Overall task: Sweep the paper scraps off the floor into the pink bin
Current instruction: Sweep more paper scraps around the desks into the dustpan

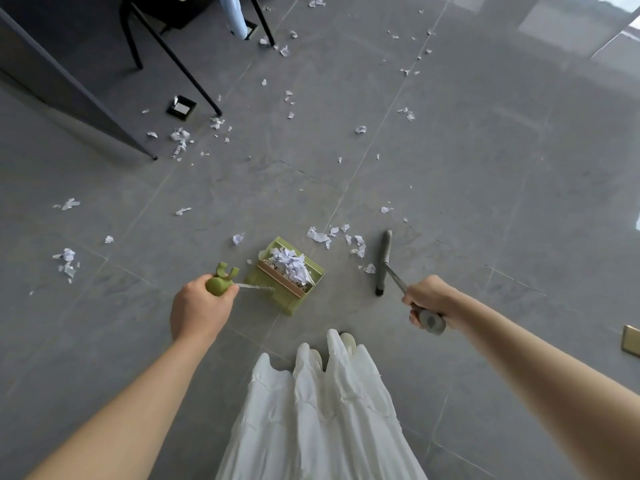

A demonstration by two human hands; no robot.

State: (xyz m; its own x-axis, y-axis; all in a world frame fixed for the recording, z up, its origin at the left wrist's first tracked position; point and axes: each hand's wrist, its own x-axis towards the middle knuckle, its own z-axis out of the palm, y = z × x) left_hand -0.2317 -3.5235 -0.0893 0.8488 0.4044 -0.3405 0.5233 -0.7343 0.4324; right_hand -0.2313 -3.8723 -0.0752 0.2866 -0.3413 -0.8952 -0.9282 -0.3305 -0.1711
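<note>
My left hand (201,306) grips the green handle of a green dustpan (313,277) that stands on the grey tile floor and holds a heap of white paper scraps (289,266). My right hand (427,301) grips the grey handle of a broom, whose grey head (383,261) rests on the floor to the right of the dustpan. A cluster of loose scraps (337,239) lies between the dustpan and the broom head. More scraps are scattered at the left (67,261) and further away (180,138). No pink bin is in view.
Black table and chair legs (180,64) stand at the upper left, with a black floor socket (181,107) beside them. A brass floor plate (630,344) sits at the right edge. My white skirt (322,410) and shoes are below the dustpan.
</note>
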